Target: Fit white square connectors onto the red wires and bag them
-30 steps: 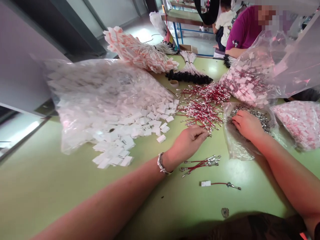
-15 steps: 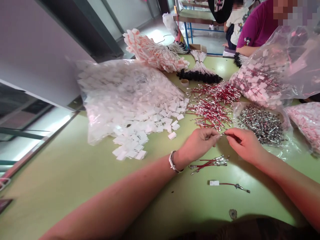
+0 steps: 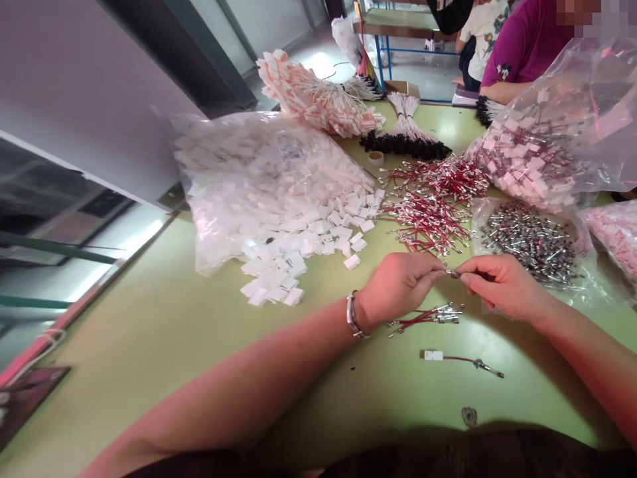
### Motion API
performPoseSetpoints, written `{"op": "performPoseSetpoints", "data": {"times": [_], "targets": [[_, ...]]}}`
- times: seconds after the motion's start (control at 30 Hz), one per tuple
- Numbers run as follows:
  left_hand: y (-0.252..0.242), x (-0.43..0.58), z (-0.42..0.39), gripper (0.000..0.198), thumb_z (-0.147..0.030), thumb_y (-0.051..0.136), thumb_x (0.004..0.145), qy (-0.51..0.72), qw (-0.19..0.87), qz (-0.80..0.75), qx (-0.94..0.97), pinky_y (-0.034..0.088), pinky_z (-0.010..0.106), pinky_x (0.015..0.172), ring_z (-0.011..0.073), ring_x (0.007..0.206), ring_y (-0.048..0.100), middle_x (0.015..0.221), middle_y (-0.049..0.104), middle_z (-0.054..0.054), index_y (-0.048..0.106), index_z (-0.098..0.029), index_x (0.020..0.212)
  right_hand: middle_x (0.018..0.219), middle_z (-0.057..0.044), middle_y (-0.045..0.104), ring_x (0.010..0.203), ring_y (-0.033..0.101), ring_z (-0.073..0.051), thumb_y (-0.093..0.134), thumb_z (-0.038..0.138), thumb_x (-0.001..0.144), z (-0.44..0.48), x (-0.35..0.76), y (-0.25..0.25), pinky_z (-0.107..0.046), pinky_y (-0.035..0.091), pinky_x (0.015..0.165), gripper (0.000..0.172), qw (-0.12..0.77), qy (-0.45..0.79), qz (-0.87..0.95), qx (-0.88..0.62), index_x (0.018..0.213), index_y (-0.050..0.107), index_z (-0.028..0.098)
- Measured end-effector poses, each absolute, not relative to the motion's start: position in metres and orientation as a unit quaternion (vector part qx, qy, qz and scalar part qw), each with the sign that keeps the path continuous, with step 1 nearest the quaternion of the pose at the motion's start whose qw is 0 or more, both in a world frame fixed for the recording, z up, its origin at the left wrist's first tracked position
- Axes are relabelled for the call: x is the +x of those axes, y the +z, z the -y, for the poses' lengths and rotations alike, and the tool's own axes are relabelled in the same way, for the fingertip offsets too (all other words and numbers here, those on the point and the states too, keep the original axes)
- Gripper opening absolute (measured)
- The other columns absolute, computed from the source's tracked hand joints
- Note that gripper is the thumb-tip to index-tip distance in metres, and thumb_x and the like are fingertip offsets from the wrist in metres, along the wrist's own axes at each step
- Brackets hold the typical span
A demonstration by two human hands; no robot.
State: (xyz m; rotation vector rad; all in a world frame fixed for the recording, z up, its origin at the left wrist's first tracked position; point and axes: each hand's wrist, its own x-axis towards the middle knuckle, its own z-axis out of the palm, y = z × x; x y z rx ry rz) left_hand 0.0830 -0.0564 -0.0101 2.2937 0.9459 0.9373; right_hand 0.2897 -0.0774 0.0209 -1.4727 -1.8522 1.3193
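Observation:
My left hand [image 3: 404, 284] and my right hand [image 3: 501, 284] meet fingertip to fingertip above the table, both pinched closed. Between them shows a small shiny metal piece [image 3: 452, 273], dark towards the right fingers. The fingers hide most of it, and any wire behind them. Below the hands lies a small bunch of red wires with metal terminals [image 3: 428, 317]. Nearer to me rests a red lead [image 3: 460, 359] with a white connector housing [image 3: 432, 356] at its left end and a slim metal-ended tube [image 3: 492, 370] at its right.
Loose white housings [image 3: 273, 275] spill from a large clear bag [image 3: 219, 192] on the left. Beyond my hands are piles of red wires [image 3: 428, 222]; metal-ended tubes [image 3: 530, 242] fill an open bag at right. A co-worker in a purple shirt [image 3: 517, 43] sits across.
My fingertips have drawn together around the small metal piece, more of which now shows. The whole view has shifted slightly; the things on the table lie as before.

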Motion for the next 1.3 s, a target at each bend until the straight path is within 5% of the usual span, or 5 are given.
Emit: {"op": "performPoseSetpoints", "data": {"times": [0.27, 0.5, 0.73, 0.9, 1.3], "targets": [[-0.022, 0.086, 0.058, 0.027, -0.019, 0.041, 0.094, 0.284, 0.140, -0.310, 0.897, 0.051, 0.027, 0.067, 0.0152, 0.075, 0.066, 0.085, 0.074, 0.003, 0.068, -0.018, 0.098, 0.059, 0.003, 0.061, 0.036, 0.045, -0.006, 0.052, 0.031, 0.084, 0.078, 0.292, 0.015, -0.022, 0.034, 0.039, 0.019, 0.194, 0.487, 0.665, -0.532, 0.075, 0.065, 0.019], [0.010, 0.079, 0.042, 0.025, -0.029, 0.047, 0.094, 0.270, 0.240, -0.340, 0.869, 0.050, 0.030, 0.080, 0.0151, 0.083, 0.063, 0.090, 0.072, 0.005, 0.070, -0.018, 0.097, 0.076, -0.004, 0.072, 0.065, 0.062, -0.017, 0.050, 0.026, 0.086, 0.074, 0.294, 0.004, -0.031, 0.045, 0.064, 0.024, 0.134, 0.230, 0.815, -0.515, 0.089, 0.073, 0.020], [0.047, 0.015, 0.064, 0.023, -0.028, 0.054, 0.084, 0.289, 0.158, -0.548, 0.769, 0.045, 0.028, 0.065, 0.0145, 0.067, 0.057, 0.070, 0.065, 0.003, 0.066, -0.016, 0.069, 0.094, -0.012, 0.071, 0.077, 0.065, -0.026, 0.047, 0.031, 0.091, 0.089, 0.298, 0.010, -0.038, 0.046, 0.068, 0.032, 0.070, 0.051, 0.847, -0.524, 0.108, 0.071, 0.018], [0.036, -0.031, 0.076, 0.021, -0.027, 0.054, 0.081, 0.276, 0.179, -0.687, 0.648, 0.043, 0.028, 0.058, 0.0161, 0.059, 0.056, 0.061, 0.063, 0.002, 0.065, -0.017, 0.066, 0.090, -0.005, 0.069, 0.074, 0.062, -0.019, 0.047, 0.024, 0.090, 0.093, 0.267, 0.022, -0.033, 0.044, 0.067, 0.025, 0.074, 0.121, 0.886, -0.442, 0.090, 0.072, 0.024], [-0.015, 0.003, 0.055, 0.018, -0.026, 0.057, 0.086, 0.141, 0.070, -0.665, 0.730, 0.048, 0.037, 0.076, 0.0256, 0.086, 0.061, 0.094, 0.064, 0.014, 0.066, -0.012, 0.091, 0.089, -0.010, 0.066, 0.073, 0.061, -0.020, 0.052, 0.014, 0.084, 0.092, 0.219, 0.015, -0.031, 0.038, 0.061, 0.015, -0.059, 0.143, 0.883, -0.443, 0.077, 0.064, 0.017]]}}
